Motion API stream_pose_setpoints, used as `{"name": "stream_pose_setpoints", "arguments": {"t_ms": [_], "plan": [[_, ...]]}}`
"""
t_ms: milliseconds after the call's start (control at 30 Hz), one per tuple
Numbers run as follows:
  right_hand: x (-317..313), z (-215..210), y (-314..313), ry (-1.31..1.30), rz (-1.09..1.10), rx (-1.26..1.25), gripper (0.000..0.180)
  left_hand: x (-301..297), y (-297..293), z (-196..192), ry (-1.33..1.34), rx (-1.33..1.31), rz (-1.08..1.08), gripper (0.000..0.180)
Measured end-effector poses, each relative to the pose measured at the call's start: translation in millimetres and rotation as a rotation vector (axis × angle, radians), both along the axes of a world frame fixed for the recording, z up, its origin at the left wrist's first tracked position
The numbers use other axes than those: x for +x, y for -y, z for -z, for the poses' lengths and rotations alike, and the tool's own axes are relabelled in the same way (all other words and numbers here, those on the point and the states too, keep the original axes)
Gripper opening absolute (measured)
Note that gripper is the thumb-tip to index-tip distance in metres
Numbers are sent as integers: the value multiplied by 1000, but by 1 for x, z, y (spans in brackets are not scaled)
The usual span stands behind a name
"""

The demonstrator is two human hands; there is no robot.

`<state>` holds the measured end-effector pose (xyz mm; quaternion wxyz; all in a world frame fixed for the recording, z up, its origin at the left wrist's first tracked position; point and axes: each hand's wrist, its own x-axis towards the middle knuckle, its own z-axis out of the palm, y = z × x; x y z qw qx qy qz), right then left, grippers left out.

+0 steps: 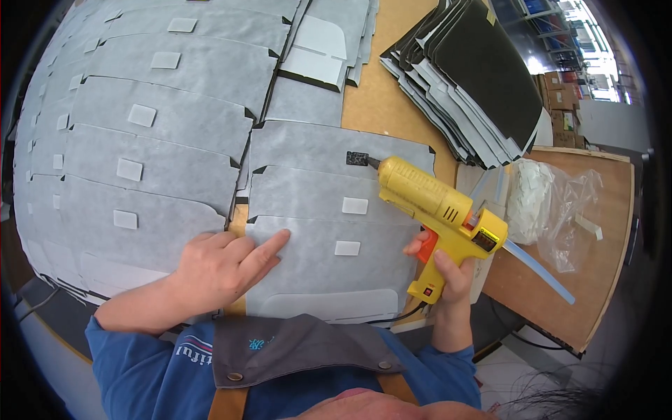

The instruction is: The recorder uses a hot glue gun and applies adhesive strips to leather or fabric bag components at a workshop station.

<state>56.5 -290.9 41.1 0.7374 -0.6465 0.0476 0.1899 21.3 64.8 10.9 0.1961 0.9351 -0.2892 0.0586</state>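
Note:
My right hand [451, 274] grips a yellow hot glue gun [420, 189] by its handle, a finger at the orange trigger. A translucent glue stick [539, 273] juts from the gun's back end. The nozzle tip meets a small black rectangle [357, 159] on a grey sheet-like panel [301, 150]. My left hand [227, 262] rests at the left edge of the nearest grey panel [301, 255], index finger stretched out on it and the other fingers loosely bent, holding nothing. Small white rectangular pads [348, 248] sit on the overlapping panels near me.
Rows of overlapping grey panels [189, 133] with white pads cover the left side. At the far right of the tan table [371, 105] lies a stack of black-and-grey panels [483, 70]. A wooden board [553, 308] holds a clear plastic bag [570, 224]. The gun's black cord [399, 318] runs near my body.

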Motion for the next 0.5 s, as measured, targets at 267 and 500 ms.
{"name": "stream_pose_setpoints", "arguments": {"t_ms": [267,500], "plan": [[-1,-5,-7,-13,-5,13,50,-1,0,0,-16,-2,2,49],[7,-2,-17,-19,-1,-77,56,0,0,-2,-12,14,2,49]]}}
